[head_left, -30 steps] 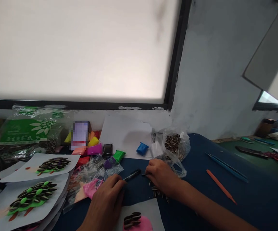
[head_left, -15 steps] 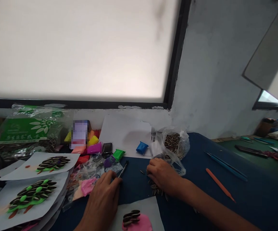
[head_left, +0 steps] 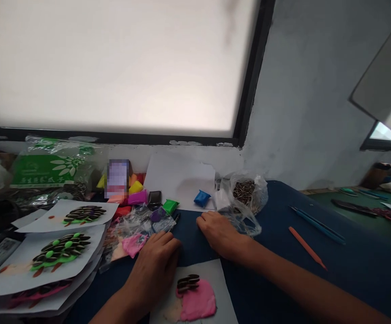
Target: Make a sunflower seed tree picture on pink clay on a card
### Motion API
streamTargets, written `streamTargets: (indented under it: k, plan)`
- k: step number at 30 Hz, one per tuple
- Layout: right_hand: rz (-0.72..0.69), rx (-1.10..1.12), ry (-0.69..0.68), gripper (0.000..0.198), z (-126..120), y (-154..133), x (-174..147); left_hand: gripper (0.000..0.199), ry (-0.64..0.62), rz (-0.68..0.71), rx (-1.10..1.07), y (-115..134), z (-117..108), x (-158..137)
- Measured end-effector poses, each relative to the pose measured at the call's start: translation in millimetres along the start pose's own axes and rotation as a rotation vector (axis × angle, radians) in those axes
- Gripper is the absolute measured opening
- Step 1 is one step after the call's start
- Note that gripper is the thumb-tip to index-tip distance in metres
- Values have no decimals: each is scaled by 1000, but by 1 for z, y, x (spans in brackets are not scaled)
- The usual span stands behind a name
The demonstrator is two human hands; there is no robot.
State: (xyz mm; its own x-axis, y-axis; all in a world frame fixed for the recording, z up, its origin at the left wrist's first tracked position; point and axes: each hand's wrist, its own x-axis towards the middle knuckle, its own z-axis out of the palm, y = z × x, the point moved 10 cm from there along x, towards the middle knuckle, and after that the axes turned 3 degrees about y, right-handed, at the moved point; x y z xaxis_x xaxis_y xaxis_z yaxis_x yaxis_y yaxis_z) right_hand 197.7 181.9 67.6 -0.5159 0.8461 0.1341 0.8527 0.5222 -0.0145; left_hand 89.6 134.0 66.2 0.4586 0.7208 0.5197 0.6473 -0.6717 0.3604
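A white sheet [head_left: 224, 288] lies in front of me. On it is a flat pink clay shape [head_left: 198, 301] with several striped sunflower seeds [head_left: 188, 283] set at its upper left. My left hand [head_left: 158, 267] rests at the sheet's left edge, fingers curled inward; anything under them is hidden. Above the sheet, my right hand [head_left: 217, 231] lies low over the blue tabletop with its fingers bent together, fingertips pointing down and left. Whatever it may pinch cannot be seen. A clear plastic bag of sunflower seeds [head_left: 244, 193] stands just behind the right hand.
Finished-looking seed-and-clay pictures [head_left: 58, 258] are stacked at left. Behind my left hand lie clay packets, a blue packet [head_left: 202, 198] and a dark pen [head_left: 177, 218]. An orange tool [head_left: 306, 247] and blue tweezers [head_left: 317, 225] lie at right. A green seed bag [head_left: 47, 168] stands back left.
My right hand has shifted left and slightly up, away from the loose seeds by the sheet. The left hand appears a little further right. The camera view has tilted slightly.
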Motion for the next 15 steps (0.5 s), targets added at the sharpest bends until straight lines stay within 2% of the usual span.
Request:
streamTargets:
  k: [9, 15]
  plan:
    - [38, 247, 148, 13, -43, -8, -39, 32, -49, -12, 39, -1, 3, 1]
    - [124, 324, 207, 20, -37, 15, -50, 34, -71, -10, 60, 1, 4, 2]
